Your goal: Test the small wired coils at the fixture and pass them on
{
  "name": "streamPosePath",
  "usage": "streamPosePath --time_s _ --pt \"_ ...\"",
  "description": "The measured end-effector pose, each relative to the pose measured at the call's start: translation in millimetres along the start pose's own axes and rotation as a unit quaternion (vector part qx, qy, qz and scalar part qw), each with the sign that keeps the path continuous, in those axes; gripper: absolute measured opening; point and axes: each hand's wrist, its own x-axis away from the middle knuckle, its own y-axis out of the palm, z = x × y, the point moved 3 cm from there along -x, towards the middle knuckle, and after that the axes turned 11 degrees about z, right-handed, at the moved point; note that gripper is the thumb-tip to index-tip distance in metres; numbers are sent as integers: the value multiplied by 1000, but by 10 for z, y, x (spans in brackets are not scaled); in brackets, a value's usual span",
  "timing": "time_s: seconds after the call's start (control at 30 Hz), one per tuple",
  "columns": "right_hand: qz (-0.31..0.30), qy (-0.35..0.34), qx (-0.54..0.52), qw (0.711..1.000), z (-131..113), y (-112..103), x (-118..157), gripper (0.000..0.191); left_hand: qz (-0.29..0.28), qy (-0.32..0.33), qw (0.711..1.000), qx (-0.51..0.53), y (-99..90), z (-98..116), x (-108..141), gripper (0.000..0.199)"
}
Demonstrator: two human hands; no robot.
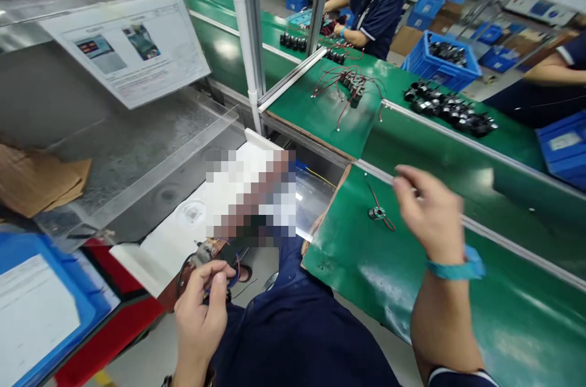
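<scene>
My left hand (204,301) is at the lower left with its thumb and fingers curled together. It is beside a small metal part with wires (204,253) on the edge of a white panel (171,234); whether the fingers hold anything is hidden. My right hand (433,210), with a blue wristband (458,265), is raised over the green work surface (357,265). Its thumb and index finger are bent toward each other, with a tiny pale spot between them that I cannot identify. Left of this hand, a small round motor-like part (377,213) with a dark red wire lies on the green surface.
Wired parts (352,85) and a row of black parts (448,106) lie on the far green bench. A co-worker (379,2) works behind an upright post (245,27). An instruction sheet (132,48) hangs at left above a blue folder (86,289).
</scene>
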Motion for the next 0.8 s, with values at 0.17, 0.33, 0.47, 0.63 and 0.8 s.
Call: streamPosePath --time_s 0.17,0.33,0.47,0.63,0.8 --pt "-207 52 99 972 448 699 221 35 -195 -97 976 -16 217 -93 28 40" --pt "-235 37 -24 971 259 719 336 27 -129 -153 978 61 418 220 63 31" --pt "-359 -7 -256 897 -728 374 147 44 -156 -86 956 234 546 700 123 53" --pt "-424 -133 -430 786 -2386 462 -33 40 -219 -61 854 467 654 972 250 67" --pt "-333 -306 -372 811 -3702 1689 -17 27 -60 -340 778 525 637 330 224 51"
